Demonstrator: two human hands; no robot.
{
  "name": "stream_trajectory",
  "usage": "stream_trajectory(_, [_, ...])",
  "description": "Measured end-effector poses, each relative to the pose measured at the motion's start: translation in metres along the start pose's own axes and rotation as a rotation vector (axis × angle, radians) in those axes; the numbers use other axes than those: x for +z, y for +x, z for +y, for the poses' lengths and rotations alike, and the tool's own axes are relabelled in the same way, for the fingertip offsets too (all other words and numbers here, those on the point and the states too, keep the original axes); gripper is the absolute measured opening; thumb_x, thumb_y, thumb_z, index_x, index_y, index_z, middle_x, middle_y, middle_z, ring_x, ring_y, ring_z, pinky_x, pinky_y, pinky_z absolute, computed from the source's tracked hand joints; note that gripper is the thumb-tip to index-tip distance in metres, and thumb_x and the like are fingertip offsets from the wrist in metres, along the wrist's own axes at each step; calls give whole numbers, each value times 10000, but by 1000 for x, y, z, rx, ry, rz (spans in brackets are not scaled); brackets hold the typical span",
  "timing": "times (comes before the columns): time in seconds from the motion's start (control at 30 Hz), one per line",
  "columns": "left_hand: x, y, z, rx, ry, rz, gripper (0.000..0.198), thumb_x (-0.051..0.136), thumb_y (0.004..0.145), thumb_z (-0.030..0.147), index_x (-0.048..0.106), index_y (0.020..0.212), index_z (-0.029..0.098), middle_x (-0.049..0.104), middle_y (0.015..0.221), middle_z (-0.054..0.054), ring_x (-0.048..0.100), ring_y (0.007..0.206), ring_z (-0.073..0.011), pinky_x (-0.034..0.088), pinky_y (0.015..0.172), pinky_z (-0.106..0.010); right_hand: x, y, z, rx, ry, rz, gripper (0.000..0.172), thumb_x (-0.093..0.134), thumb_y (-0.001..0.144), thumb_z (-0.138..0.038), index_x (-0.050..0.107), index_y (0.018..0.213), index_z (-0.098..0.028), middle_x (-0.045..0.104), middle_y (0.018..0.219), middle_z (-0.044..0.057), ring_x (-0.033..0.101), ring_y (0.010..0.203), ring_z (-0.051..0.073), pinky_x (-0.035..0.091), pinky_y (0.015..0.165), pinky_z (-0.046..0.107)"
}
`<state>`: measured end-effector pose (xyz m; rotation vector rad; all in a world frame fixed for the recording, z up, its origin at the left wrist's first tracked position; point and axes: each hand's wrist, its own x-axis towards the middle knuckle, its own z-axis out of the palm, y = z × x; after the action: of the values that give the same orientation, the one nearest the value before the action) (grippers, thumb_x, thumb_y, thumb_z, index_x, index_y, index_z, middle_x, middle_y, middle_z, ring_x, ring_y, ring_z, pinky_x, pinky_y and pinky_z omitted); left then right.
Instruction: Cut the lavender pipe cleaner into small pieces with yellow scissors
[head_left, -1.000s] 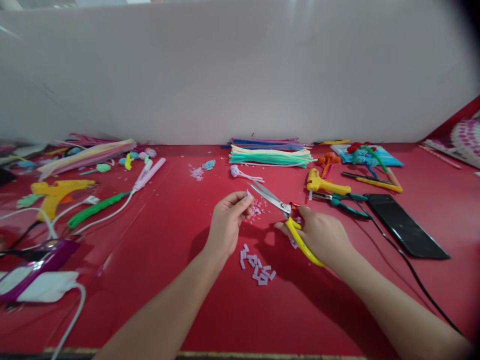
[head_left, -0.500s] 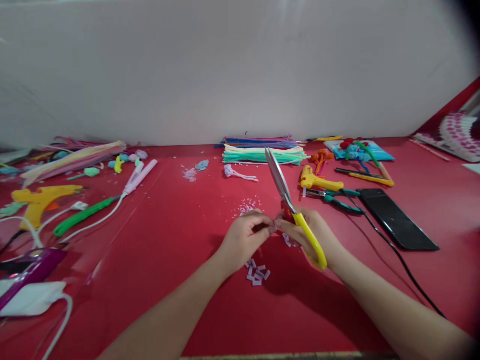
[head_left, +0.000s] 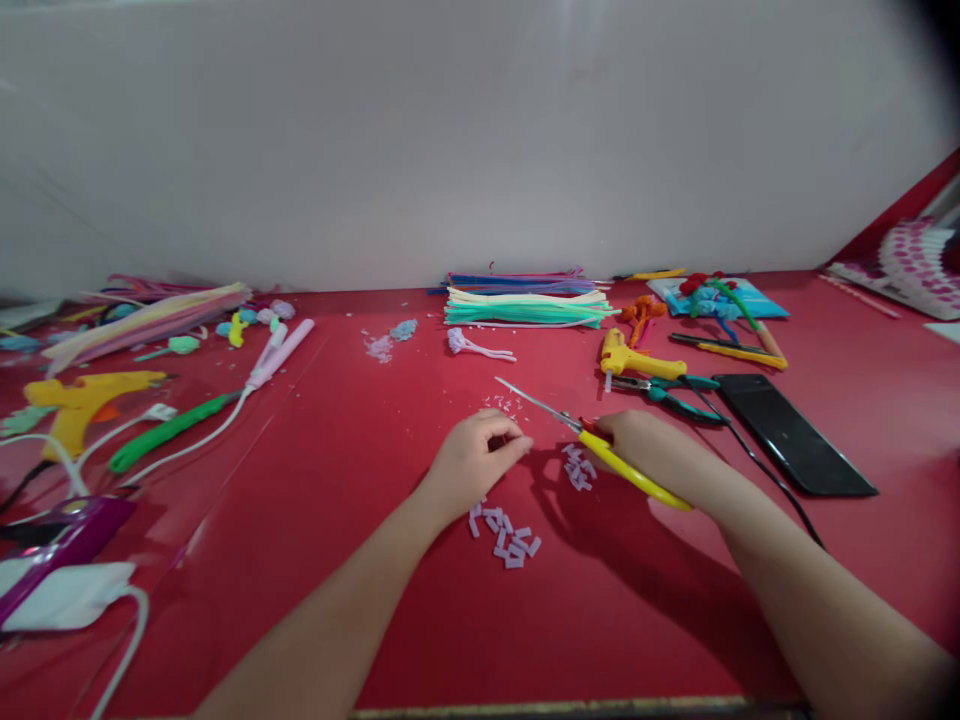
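Clamping metal scissors point(head_left: 609, 460) in right hand point(head_left: 651, 447), left hand point(head_left: 466, 457) — pinch unclear — near flat lilac pieces point(head_left: 514, 551)

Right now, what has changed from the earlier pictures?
Since half a second ago, the left hand and right hand have parted, uncovering more of the lavender pieces. The scissors, still in the right hand, have swung from pointing up in view to leftward. The piece the left hand held a second ago no longer shows there. The pliers, phone and green bundle stayed put.
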<state>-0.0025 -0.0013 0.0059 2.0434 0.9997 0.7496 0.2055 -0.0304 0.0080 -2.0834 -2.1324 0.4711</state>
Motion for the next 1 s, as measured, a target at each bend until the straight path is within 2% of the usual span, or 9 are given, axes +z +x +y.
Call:
stream_trajectory(0.07, [-5, -1, 0, 14, 15, -117, 108, 502, 703, 193, 607, 684, 176, 561, 688, -18, 486, 617, -121, 362, 567, -226, -1, 1, 0, 27, -39, 16, 223, 410, 731, -296, 568, 651, -160, 611, 631, 82, 506, 510, 134, 219, 453, 238])
stream_trajectory(0.2, [-9, -6, 2, 95, 88, -446, 93, 532, 640, 143, 609, 680, 178, 562, 708, -7, 492, 605, -105, 360, 546, -205, 1, 4, -3, 71, -75, 44, 253, 411, 739, -354, 575, 723, -162, 618, 660, 87, 523, 544, 147, 215, 453, 236])
stream_trajectory(0.27, [-8, -9, 3, 129, 187, -529, 71, 553, 618, 161, 602, 667, 174, 545, 718, -7, 487, 616, -105, 357, 552, -205, 1, 4, -5, 75, -87, 47, 281, 410, 741, -386, 580, 735, -162, 620, 670, 90, 526, 561, 147, 213, 459, 236])
stream_trajectory(0.37, [-4, -12, 4, 164, 323, -573, 58, 566, 592, 162, 581, 648, 168, 533, 720, -8, 479, 643, -114, 353, 575, -213, 1, 2, -7, 68, -101, 43, 285, 392, 750, -377, 585, 731, -168, 621, 672, 86, 524, 568, 140, 207, 466, 236])
stream_trajectory(0.57, [5, -12, 5, 172, 303, -462, 95, 514, 578, 85, 559, 606, 164, 527, 686, -5, 469, 648, -120, 348, 605, -231, 6, 0, -13, 44, -21, 98, 259, 422, 719, -371, 566, 685, -158, 598, 630, 72, 478, 520, 119, 200, 446, 232])
stream_trajectory(0.67, [8, -9, 7, 62, 101, -295, 71, 505, 625, 119, 561, 637, 161, 519, 704, -5, 476, 649, -116, 359, 613, -234, 9, -3, -19, 10, 189, 92, 233, 437, 698, -360, 548, 662, -158, 548, 557, 24, 444, 487, 98, 219, 435, 214])
stream_trajectory(0.77, [8, -5, 9, -82, -175, -164, 57, 509, 671, 183, 549, 641, 155, 504, 692, -3, 481, 653, -117, 364, 604, -232, 13, -8, -26, -12, 486, -38, 207, 420, 698, -331, 544, 688, -166, 497, 508, -23, 435, 455, 81, 256, 421, 190])
stream_trajectory(0.87, [7, -3, 9, -151, -359, -131, 63, 529, 675, 209, 541, 642, 156, 495, 673, 4, 474, 652, -116, 364, 613, -236, 15, -13, -32, -19, 628, -102, 157, 437, 674, -303, 523, 669, -171, 424, 477, -57, 404, 414, 61, 254, 398, 180])
stream_trajectory(1.0, [8, -4, 7, -123, -365, -126, 42, 534, 665, 162, 526, 624, 155, 486, 668, 10, 461, 631, -105, 363, 595, -230, 13, -16, -36, -63, 660, -107, 98, 444, 651, -250, 496, 632, -168, 380, 469, -68, 393, 413, 52, 243, 391, 174])
